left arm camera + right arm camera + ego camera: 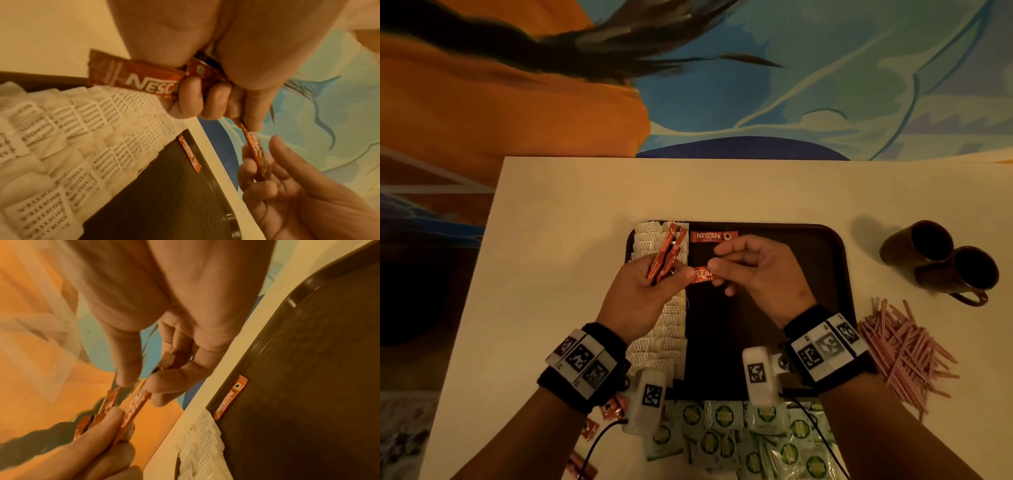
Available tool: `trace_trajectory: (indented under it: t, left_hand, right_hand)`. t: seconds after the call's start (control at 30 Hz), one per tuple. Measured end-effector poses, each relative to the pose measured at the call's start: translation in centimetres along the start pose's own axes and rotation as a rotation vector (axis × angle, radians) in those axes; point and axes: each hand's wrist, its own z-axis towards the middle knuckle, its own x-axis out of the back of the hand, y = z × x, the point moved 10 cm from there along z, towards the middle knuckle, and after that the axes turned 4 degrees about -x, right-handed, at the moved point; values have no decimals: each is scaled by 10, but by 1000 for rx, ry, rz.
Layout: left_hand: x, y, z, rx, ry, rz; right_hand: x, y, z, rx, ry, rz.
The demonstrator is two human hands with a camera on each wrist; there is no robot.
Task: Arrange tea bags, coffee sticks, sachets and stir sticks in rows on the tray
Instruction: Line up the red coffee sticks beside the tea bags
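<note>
A dark brown tray (839,260) is seen on a pale table (571,212) and is taken as the reference throughout. A column of white tea bags (671,329) is laid overlapping along the tray's left edge, from far rim to near rim. One red coffee stick (714,236) is laid flat just inside the far rim, beside the top of the tea bag column.

Above the tray's left part, the left hand (643,294) is held with fingers curled round a small bundle of coffee sticks (667,251), which is angled up over the tea bags. A further single coffee stick (703,275) is held level between the two hands above the tray floor: its left end is clamped by the left thumb, and its right end is pinched between thumb and fingers of the right hand (760,274).

Off the tray's right edge, a loose heap of pink stir sticks (904,353) is noted on the table. Beyond the tray's far right corner, two dark mugs (941,263) are found touching. Along the tray's near rim, green and white sachets (750,442) are scattered, and a few more red sticks (602,418) are seen off the near left corner.
</note>
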Motion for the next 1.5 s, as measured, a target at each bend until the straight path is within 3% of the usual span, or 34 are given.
trace_trajectory:
  t: [0.4,0.57,0.77,0.83,0.9,1.0,1.13,1.5]
  left_hand:
    - [9,-15,3,94,-11,66]
    - [24,-22,3,91,68,129]
    - [33,-30,-4,98,67,148]
    - [33,-31,-5,92,62,150]
    - [34,-31,-6,90,66,148]
    - [34,-32,-7,95,64,145]
    - [29,-34,-8,99,49,118]
    - [32,-37,-14,88,31,153]
  right_hand:
    - [21,12,3,-58,38,-61]
    - [56,31,18,-116,250,-210]
    - [67,58,47,-220,375,-494]
    - [64,51,52,-162,399,-685]
    - [58,36,49,-4,425,-889]
    - [33,33,39,158,286,-1032]
    - [2,54,32,185,44,-1226]
    - [-9,49,45,212,43,-1260]
